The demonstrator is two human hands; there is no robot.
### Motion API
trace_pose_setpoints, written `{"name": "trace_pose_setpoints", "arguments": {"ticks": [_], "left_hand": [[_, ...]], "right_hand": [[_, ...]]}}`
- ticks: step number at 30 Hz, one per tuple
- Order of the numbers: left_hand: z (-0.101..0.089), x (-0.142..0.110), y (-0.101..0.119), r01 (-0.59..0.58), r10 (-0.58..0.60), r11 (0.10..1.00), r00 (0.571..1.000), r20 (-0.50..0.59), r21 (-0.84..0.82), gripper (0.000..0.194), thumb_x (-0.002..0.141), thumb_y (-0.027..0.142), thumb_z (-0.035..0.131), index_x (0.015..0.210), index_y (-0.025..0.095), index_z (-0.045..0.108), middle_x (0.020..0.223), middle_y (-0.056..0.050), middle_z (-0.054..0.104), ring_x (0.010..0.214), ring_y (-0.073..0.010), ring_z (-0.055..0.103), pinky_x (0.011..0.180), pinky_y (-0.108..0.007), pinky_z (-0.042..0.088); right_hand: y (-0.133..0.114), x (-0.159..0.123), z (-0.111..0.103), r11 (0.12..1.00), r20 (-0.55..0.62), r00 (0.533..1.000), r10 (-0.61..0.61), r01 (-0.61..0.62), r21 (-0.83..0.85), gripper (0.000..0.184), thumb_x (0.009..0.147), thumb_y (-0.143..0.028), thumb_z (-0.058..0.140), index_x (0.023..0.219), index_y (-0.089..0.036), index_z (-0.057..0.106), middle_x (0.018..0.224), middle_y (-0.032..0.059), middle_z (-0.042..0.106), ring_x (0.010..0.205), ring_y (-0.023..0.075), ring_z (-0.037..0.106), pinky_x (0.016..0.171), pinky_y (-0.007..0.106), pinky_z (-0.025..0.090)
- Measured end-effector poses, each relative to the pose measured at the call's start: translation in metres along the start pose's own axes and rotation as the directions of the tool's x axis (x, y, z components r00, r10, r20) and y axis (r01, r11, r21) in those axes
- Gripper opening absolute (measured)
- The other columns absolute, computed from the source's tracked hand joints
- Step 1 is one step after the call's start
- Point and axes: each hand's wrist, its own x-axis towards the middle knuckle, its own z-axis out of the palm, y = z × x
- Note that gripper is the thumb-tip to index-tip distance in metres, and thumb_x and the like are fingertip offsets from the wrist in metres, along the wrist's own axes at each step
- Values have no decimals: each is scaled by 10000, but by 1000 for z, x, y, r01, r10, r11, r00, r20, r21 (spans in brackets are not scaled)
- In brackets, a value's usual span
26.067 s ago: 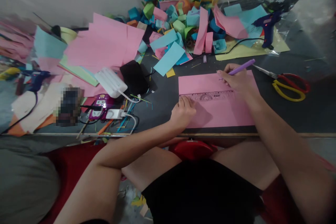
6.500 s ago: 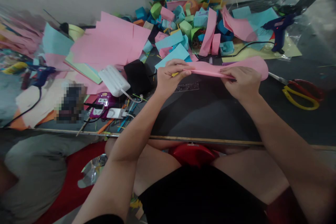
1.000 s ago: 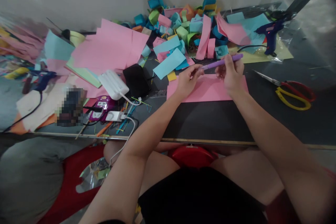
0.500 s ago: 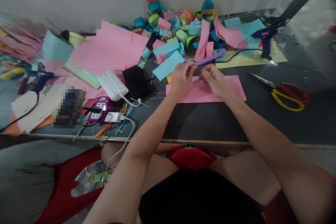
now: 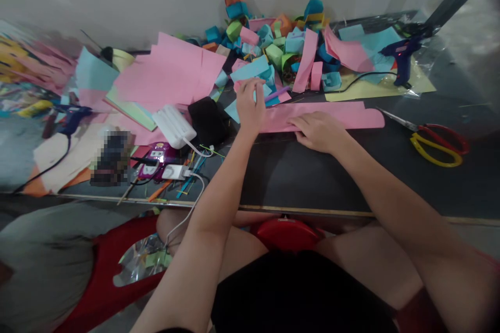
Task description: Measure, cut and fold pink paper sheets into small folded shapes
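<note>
A pink paper sheet (image 5: 351, 114) lies folded lengthwise on the dark table, its near edge curving over in a loose fold at the right end. My right hand (image 5: 318, 129) grips the folded near edge, fingers on top and thumb at the front. Just past the sheet's left end, my left hand (image 5: 251, 106) is raised with its thumb and forefinger apart, and I see nothing held in it. Close to its right rests a slim purple stick (image 5: 278, 94), whose exact kind is unclear. Scissors (image 5: 433, 140) with red and yellow handles lie to the right, blades toward the paper.
Coloured folded paper pieces (image 5: 273, 41) are heaped against the wall. Pink sheets (image 5: 167, 70), a white power bank (image 5: 174, 125), a black pouch (image 5: 207, 119) and a purple power strip (image 5: 160, 158) with cables crowd the left. A blue glue gun (image 5: 402, 57) stands back right.
The purple stick has left my hands and lies behind the paper. The pink sheet, flat before, is now folded over. My left hand shifted left; my right hand moved nearer to me.
</note>
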Motion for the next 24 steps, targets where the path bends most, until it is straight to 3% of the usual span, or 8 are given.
{"name": "trace_pose_setpoints", "arguments": {"ticks": [4, 8, 13, 17, 21, 24], "left_hand": [[-2, -1, 13, 15, 43, 956, 980, 193, -292, 693, 973, 824, 345, 956, 270, 761, 938, -84, 787, 879, -242, 756, 839, -422, 615], [-6, -11, 34, 5, 153, 897, 935, 321, -441, 706, 912, 866, 455, 928, 247, 797, 861, -79, 801, 867, -245, 777, 877, -437, 627], [-3, -16, 37, -42, 130, 946, 958, 257, -323, 639, 853, 838, 612, 997, 242, 794, 1010, -89, 811, 1054, -265, 761, 981, -450, 605], [7, -10, 19, 62, 17, 918, 981, 194, -392, 606, 839, 818, 660, 913, 226, 768, 841, -51, 752, 885, -239, 750, 799, -404, 626], [9, -8, 16, 57, 7, 892, 990, 139, -449, 566, 812, 794, 715, 835, 230, 750, 761, -12, 712, 793, -190, 717, 715, -330, 584], [8, -9, 23, -53, 87, 917, 994, 70, -395, 538, 834, 782, 703, 866, 247, 745, 858, -26, 758, 894, -196, 727, 824, -351, 583]], "right_hand": [[6, -1, -3, 996, -103, 991, 87, -89, -13, 330, 994, -223, 497, 1212, -161, 737, 1115, 170, 794, 1037, 326, 724, 917, 461, 509], [25, -6, -9, 977, -242, 946, 214, -205, 62, 350, 1062, -381, 450, 1122, -214, 752, 1098, 161, 785, 1071, 342, 697, 973, 512, 484], [45, -18, -19, 949, -351, 885, 306, -254, 186, 442, 1062, -578, 420, 1029, -291, 754, 1064, 88, 787, 1055, 314, 697, 1031, 517, 447], [46, -22, -22, 934, -416, 839, 352, -289, 207, 559, 1037, -689, 384, 993, -277, 760, 1010, 101, 791, 1001, 299, 714, 978, 481, 485], [42, -18, -17, 959, -511, 812, 280, -221, 174, 584, 1008, -733, 426, 1017, -254, 761, 966, 101, 793, 940, 286, 727, 930, 465, 520], [34, -13, -12, 975, -585, 780, 221, -165, 147, 498, 1018, -674, 489, 1078, -261, 761, 963, 78, 795, 932, 271, 737, 961, 470, 520]]}}
